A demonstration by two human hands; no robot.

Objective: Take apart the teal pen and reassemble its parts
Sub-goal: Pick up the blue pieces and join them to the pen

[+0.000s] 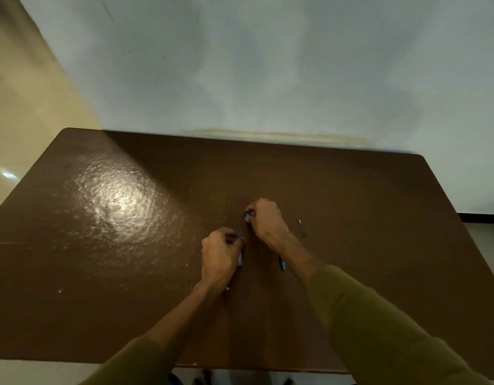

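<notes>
— Pen parts, where are they?
— One pale piece (240, 257) sits in the left hand (218, 255), fingers clenched around it; the right hand (266, 221) pinches a small blue piece (248, 215). A teal piece (282, 263) lies on the table (101, 245) beside the right wrist.

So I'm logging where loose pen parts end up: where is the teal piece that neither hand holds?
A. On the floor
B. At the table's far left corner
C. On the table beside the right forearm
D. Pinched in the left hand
C: the teal piece lies on the brown table close beside the right forearm, nearer the camera than the right hand.
</notes>
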